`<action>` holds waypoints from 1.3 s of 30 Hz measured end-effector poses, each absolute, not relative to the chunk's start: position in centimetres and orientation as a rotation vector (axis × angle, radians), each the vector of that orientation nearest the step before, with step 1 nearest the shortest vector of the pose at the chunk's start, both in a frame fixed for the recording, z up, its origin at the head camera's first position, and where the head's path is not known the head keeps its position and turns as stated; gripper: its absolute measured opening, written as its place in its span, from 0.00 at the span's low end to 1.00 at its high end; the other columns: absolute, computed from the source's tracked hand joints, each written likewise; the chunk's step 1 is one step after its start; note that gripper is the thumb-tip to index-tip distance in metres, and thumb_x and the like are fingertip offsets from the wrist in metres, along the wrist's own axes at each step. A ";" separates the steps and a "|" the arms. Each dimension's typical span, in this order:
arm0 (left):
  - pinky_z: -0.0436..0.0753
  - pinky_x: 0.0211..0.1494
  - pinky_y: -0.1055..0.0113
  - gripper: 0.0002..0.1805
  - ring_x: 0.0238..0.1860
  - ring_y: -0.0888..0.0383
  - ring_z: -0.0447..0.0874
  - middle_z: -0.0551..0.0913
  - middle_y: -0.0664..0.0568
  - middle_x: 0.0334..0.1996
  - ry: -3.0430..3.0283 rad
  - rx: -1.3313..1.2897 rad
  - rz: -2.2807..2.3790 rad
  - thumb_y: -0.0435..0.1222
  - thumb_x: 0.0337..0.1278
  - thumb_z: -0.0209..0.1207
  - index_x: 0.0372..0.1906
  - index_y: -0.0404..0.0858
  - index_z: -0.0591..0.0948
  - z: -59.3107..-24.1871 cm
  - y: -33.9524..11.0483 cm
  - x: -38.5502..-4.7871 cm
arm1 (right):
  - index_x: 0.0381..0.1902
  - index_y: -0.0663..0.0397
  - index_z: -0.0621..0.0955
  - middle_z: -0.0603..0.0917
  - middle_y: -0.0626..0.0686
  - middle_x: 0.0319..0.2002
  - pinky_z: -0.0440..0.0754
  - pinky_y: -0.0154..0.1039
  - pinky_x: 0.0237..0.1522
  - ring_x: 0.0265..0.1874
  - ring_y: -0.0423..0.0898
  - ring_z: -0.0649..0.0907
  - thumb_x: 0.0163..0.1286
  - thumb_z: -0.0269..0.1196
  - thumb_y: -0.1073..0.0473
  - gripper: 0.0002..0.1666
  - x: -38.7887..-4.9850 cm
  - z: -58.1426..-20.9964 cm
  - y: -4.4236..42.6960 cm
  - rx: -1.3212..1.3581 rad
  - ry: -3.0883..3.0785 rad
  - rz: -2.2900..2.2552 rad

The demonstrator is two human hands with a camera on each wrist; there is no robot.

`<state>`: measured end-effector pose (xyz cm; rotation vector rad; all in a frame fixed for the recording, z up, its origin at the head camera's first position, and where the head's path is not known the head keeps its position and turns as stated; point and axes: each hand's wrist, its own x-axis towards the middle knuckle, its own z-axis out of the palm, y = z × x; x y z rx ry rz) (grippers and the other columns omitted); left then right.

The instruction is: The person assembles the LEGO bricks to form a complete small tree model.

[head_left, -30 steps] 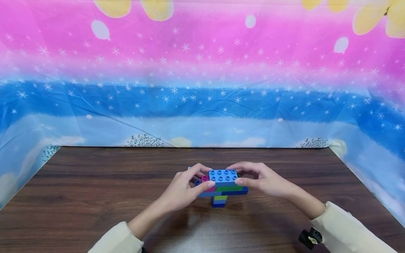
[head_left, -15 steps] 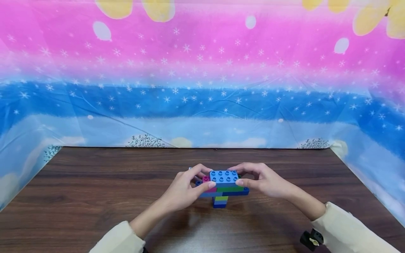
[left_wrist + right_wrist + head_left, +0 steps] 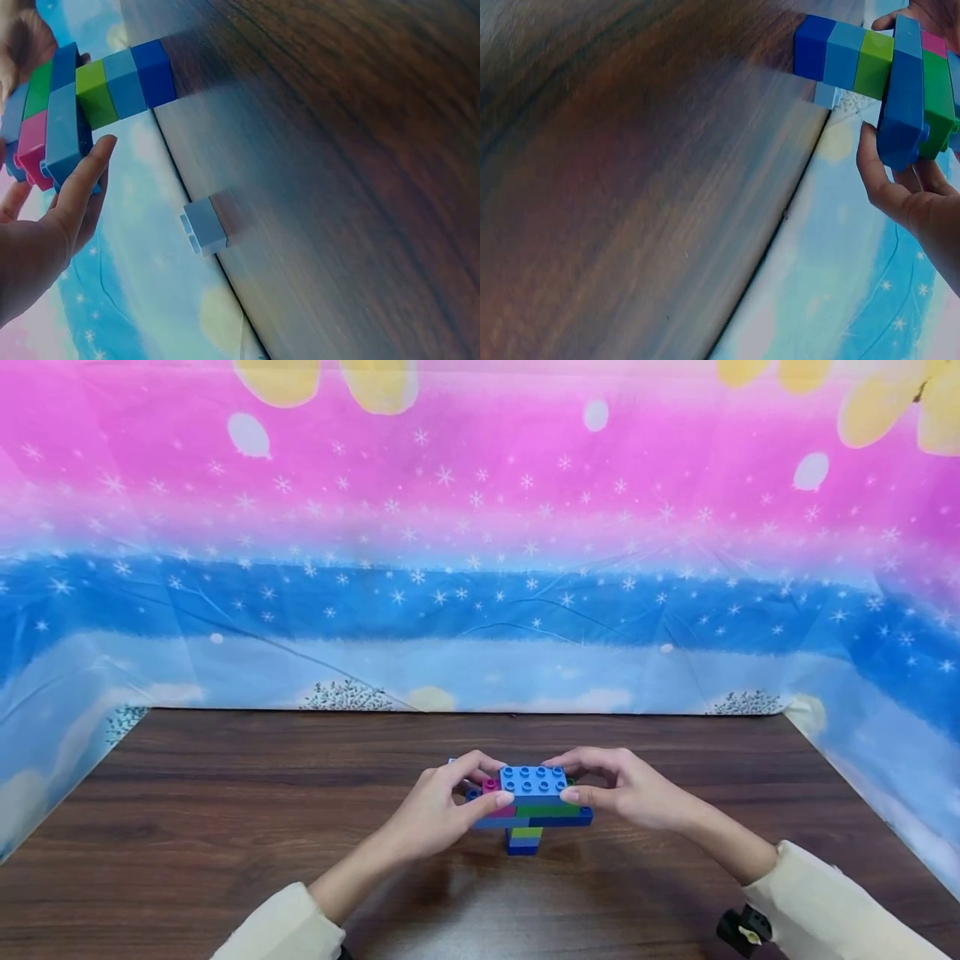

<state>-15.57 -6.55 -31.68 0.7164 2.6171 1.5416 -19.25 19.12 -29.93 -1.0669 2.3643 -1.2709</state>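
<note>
A tower of plastic toy building bricks stands on the table, narrow at the foot and wide on top. Uppermost is a light blue studded brick (image 3: 533, 781); my left hand (image 3: 431, 810) pinches its left end, thumb in front. At the other end, my right hand (image 3: 637, 789) pinches it likewise. Below lie a pink brick (image 3: 31, 146) and a green brick (image 3: 936, 101) side by side, over a blue row (image 3: 558, 818). The stem has a lime brick (image 3: 874, 64), a lighter blue brick (image 3: 124, 81) and a dark blue brick (image 3: 522, 850) at the bottom.
A loose pale blue brick (image 3: 204, 225) lies on the brown wooden table (image 3: 262, 843) behind the tower, mostly hidden by the left hand in the head view. A patterned cloth (image 3: 480, 610) hangs along the table's back and sides.
</note>
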 end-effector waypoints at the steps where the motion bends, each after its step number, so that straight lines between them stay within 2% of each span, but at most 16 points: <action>1: 0.78 0.37 0.64 0.15 0.38 0.56 0.78 0.80 0.50 0.40 2.614 0.704 1.541 0.47 0.58 0.58 0.47 0.45 0.77 -31.7 -6.6 -15.6 | 0.57 0.55 0.74 0.79 0.53 0.47 0.78 0.40 0.40 0.44 0.47 0.78 0.68 0.56 0.59 0.20 -19.3 -29.9 19.2 -1.062 2.360 -1.265; 8: 0.78 0.42 0.61 0.19 0.43 0.55 0.77 0.79 0.51 0.43 2.601 0.675 1.443 0.50 0.58 0.56 0.53 0.49 0.74 -31.3 -6.8 -15.6 | 0.58 0.53 0.73 0.79 0.52 0.48 0.78 0.40 0.42 0.46 0.47 0.78 0.68 0.55 0.59 0.20 -19.2 -29.7 19.3 -1.067 2.348 -1.235; 14: 0.75 0.50 0.54 0.20 0.49 0.54 0.76 0.81 0.52 0.44 2.636 0.705 1.435 0.46 0.60 0.56 0.56 0.48 0.74 -30.6 -7.7 -16.2 | 0.58 0.54 0.73 0.79 0.53 0.48 0.78 0.40 0.42 0.46 0.48 0.78 0.68 0.56 0.59 0.21 -19.1 -29.7 19.3 -1.058 2.354 -1.240; 20: 0.74 0.51 0.50 0.18 0.53 0.50 0.74 0.80 0.50 0.46 2.731 0.626 1.428 0.41 0.59 0.58 0.55 0.47 0.75 -31.0 -9.2 -17.6 | 0.59 0.54 0.72 0.78 0.53 0.49 0.78 0.40 0.42 0.46 0.48 0.78 0.68 0.56 0.59 0.21 -19.0 -29.6 19.4 -1.044 2.361 -1.233; 29: 0.75 0.49 0.52 0.18 0.47 0.48 0.78 0.80 0.43 0.44 2.839 0.621 1.326 0.32 0.55 0.60 0.52 0.38 0.76 -32.6 -10.8 -19.5 | 0.58 0.53 0.73 0.78 0.53 0.49 0.78 0.40 0.42 0.46 0.48 0.78 0.67 0.57 0.58 0.21 -19.1 -29.6 19.3 -1.045 2.364 -1.224; 39: 0.74 0.50 0.53 0.20 0.47 0.47 0.77 0.80 0.43 0.45 2.868 0.590 1.180 0.33 0.54 0.61 0.53 0.36 0.75 -34.1 -11.3 -21.3 | 0.59 0.54 0.72 0.78 0.54 0.49 0.78 0.40 0.42 0.47 0.48 0.78 0.68 0.56 0.58 0.22 -19.1 -29.6 19.2 -1.055 2.364 -1.228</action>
